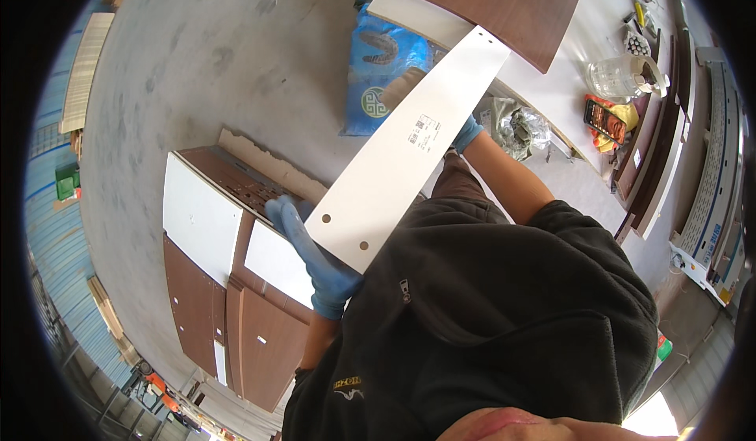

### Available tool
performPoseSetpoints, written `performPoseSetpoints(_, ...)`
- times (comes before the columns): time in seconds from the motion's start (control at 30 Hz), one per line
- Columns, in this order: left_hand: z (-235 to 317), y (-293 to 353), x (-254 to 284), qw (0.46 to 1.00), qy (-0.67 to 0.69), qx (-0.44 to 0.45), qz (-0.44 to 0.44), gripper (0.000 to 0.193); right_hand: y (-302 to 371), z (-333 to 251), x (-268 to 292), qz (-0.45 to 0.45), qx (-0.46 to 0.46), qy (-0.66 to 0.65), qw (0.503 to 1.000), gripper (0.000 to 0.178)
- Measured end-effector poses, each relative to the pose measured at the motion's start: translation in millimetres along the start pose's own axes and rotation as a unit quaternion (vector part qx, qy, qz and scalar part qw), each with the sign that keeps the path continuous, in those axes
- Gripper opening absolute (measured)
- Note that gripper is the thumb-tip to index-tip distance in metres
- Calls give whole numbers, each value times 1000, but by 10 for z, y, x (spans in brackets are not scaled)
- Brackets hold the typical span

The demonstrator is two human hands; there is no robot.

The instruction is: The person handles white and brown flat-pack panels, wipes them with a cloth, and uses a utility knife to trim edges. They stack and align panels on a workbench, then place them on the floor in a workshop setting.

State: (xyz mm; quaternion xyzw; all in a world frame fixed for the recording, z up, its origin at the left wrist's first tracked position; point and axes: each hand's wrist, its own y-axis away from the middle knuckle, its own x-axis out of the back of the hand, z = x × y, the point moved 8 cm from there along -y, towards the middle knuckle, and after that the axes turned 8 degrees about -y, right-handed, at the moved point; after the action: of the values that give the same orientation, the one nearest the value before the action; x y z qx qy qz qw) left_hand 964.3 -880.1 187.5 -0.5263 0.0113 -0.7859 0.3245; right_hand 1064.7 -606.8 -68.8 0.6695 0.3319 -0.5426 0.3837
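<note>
A long white board [409,138] with a printed label and a few drilled holes slants across in front of me. Its near end is in my left hand [316,256], which wears a blue glove, with the fingers along the left edge. My right hand [468,135], also in a blue glove, grips the opposite long edge farther up. The right fingers are hidden behind the board. The board's far end overlaps a brown panel [512,4] on a white surface [543,79].
Brown and white panels [264,339] are stacked at the left. A blue bag [382,59] lies on the floor [213,63] ahead. To the right are a clear plastic jug [618,77], a phone [605,120], crumpled plastic [516,126] and long panels [669,150].
</note>
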Motion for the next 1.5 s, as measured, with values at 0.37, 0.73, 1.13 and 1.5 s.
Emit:
performPoseSetpoints(0.37, -425, 119, -303, 726, 618, 275, -122, 113, 1667, -1468, 666, 477, 139, 568, 656, 50)
performPoseSetpoints(0.73, -620, 196, -270, 970, -146, 40, -192, 44, 217, -1430, -422, 207, 187, 946, 166, 57)
performPoseSetpoints(1.13, -885, 420, -485, 621, 637, 456, 14, 97, 695, 2007, -2484, -406, 259, 753, 449, 60)
performPoseSetpoints(1.5, -1008, 347, -607, 660, 578, 474, -72, 56, 894, 227, -969, -212, 30, 794, 569, 57)
